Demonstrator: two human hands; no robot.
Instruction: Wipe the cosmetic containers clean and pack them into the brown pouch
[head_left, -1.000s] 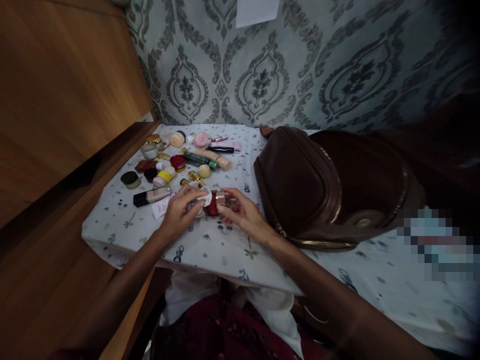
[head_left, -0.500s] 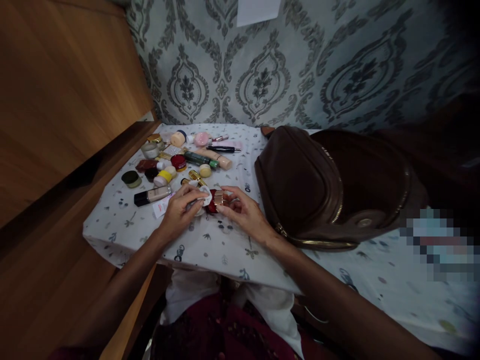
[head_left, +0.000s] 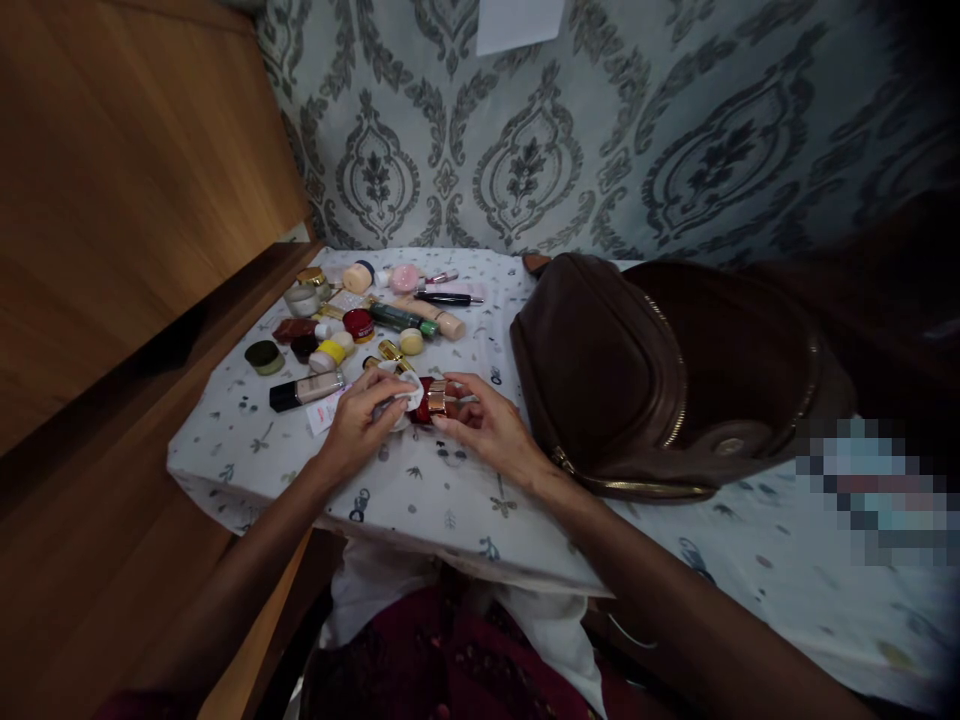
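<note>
left of the brown bag [head_left: 600,370], the red bottle [head_left: 423,404] lies crosswise, gold cap [head_left: 437,398] nearest the bag, within the right hand's [head_left: 489,425] curled fingers; the left hand [head_left: 363,416] pinches a white pad [head_left: 412,391] at the other end

No text is legible, including that on the white card [head_left: 323,412].

Looks like a home: patterned wall [head_left: 525,180], printed tablecloth [head_left: 431,505].
</note>
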